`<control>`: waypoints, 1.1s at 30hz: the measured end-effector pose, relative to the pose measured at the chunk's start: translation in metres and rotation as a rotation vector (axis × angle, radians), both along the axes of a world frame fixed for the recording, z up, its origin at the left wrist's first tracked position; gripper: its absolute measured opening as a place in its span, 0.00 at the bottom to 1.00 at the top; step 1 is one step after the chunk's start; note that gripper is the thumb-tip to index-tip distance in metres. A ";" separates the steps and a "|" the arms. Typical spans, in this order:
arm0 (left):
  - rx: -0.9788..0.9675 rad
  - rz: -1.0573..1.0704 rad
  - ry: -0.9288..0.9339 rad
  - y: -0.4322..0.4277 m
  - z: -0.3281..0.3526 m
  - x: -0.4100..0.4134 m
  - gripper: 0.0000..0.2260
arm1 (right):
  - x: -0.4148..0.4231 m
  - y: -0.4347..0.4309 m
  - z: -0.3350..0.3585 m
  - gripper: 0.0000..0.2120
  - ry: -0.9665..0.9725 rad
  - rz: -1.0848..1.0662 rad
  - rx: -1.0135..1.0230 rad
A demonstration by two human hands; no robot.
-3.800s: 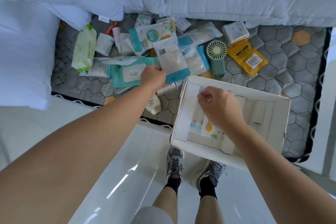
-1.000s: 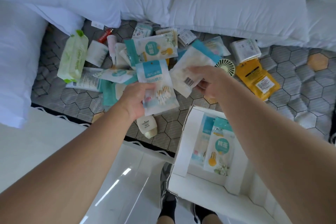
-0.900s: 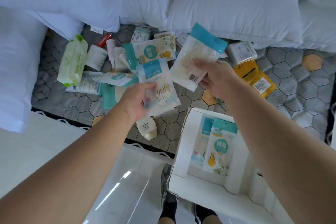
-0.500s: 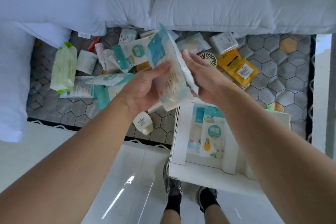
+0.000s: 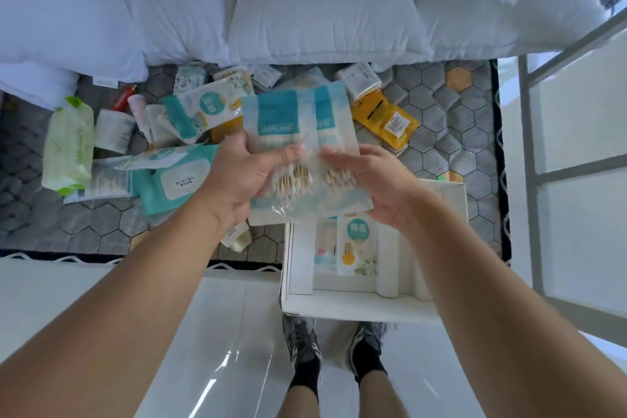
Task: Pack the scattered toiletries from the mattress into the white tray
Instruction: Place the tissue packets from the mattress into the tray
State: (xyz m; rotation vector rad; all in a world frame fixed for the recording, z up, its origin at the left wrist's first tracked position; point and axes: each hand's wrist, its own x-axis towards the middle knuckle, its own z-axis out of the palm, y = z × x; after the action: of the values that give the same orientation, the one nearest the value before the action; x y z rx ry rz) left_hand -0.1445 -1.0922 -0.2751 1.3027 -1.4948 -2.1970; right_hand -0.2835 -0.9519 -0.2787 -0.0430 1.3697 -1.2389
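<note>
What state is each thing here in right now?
cotton swab packets, two, held overlapping in both hands.
left hand, grips the packets.
right hand, holds their right edge.
white tray, partly packed, packets in one compartment.
wet wipes pack, flap closed, lying on the mattress.
yellow packet, flat on the mattress, unpacked.

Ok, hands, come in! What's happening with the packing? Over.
Hands: left hand and right hand grip two cotton swab packets together. Packets over white tray, not in yet. Nothing in the way.
</note>
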 end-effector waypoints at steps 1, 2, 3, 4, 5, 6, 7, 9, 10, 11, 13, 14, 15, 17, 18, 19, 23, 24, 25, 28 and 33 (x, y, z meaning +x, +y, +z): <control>-0.016 -0.003 -0.019 0.002 0.001 0.002 0.13 | 0.000 0.009 -0.003 0.12 0.006 -0.043 0.013; -0.029 -0.012 -0.039 0.003 0.002 0.004 0.12 | 0.001 0.019 -0.006 0.12 0.004 -0.066 0.024; -0.044 -0.027 -0.062 0.004 0.003 0.007 0.12 | 0.002 0.030 -0.009 0.10 -0.004 -0.075 0.035; -0.053 -0.035 -0.083 0.005 0.003 0.011 0.11 | 0.003 0.042 -0.013 0.09 -0.020 -0.073 0.048; -0.055 -0.037 -0.103 0.006 0.002 0.015 0.12 | 0.006 0.054 -0.018 0.08 -0.038 -0.048 0.072; -0.046 -0.036 -0.123 0.008 0.001 0.019 0.13 | 0.010 0.066 -0.023 0.06 -0.049 -0.004 0.110; -0.034 -0.030 -0.137 0.011 0.001 0.023 0.16 | 0.015 0.078 -0.030 0.05 -0.040 0.051 0.163; -0.017 -0.034 -0.165 0.017 -0.002 0.031 0.17 | 0.027 0.093 -0.043 0.02 0.054 0.145 0.304; -0.016 -0.042 -0.187 0.020 -0.005 0.036 0.16 | 0.033 0.098 -0.051 0.02 0.115 0.158 0.382; -0.020 -0.045 -0.212 0.023 -0.007 0.040 0.14 | 0.039 0.101 -0.061 0.03 0.166 0.143 0.455; -0.006 -0.046 -0.242 0.028 -0.012 0.048 0.13 | 0.047 0.101 -0.077 0.04 0.208 0.070 0.548; 0.010 -0.053 -0.247 0.030 -0.014 0.051 0.14 | 0.050 0.099 -0.083 0.05 0.203 0.037 0.564; 0.023 -0.060 -0.253 0.034 -0.015 0.053 0.16 | 0.051 0.096 -0.090 0.06 0.194 0.014 0.569; 0.043 -0.063 -0.262 0.039 -0.017 0.057 0.19 | 0.053 0.088 -0.104 0.10 0.210 0.001 0.565; 0.054 -0.055 -0.261 0.042 -0.017 0.058 0.18 | 0.054 0.085 -0.109 0.11 0.257 0.009 0.567; 0.068 -0.047 -0.262 0.045 -0.016 0.059 0.16 | 0.055 0.083 -0.115 0.11 0.338 0.025 0.576; 0.108 -0.083 -0.270 0.058 -0.014 0.061 0.18 | 0.060 0.087 -0.122 0.11 0.694 0.091 0.617; 0.110 -0.096 -0.273 0.062 -0.013 0.060 0.18 | 0.061 0.090 -0.120 0.14 0.746 0.078 0.632; 0.111 -0.106 -0.274 0.067 -0.013 0.059 0.17 | 0.061 0.092 -0.116 0.17 0.760 0.042 0.631; 0.116 -0.137 -0.267 0.086 -0.011 0.051 0.16 | 0.059 0.101 -0.097 0.16 0.516 -0.063 0.503; -0.061 -0.125 -0.346 0.127 -0.029 0.028 0.11 | 0.058 0.126 -0.075 0.21 -0.150 -0.164 0.109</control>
State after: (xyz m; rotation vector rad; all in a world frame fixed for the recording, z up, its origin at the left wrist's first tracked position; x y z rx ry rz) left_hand -0.1164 -0.9648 -0.3043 1.6777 -1.7927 -2.0542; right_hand -0.2259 -0.8260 -0.3538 0.2389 1.3277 -1.2741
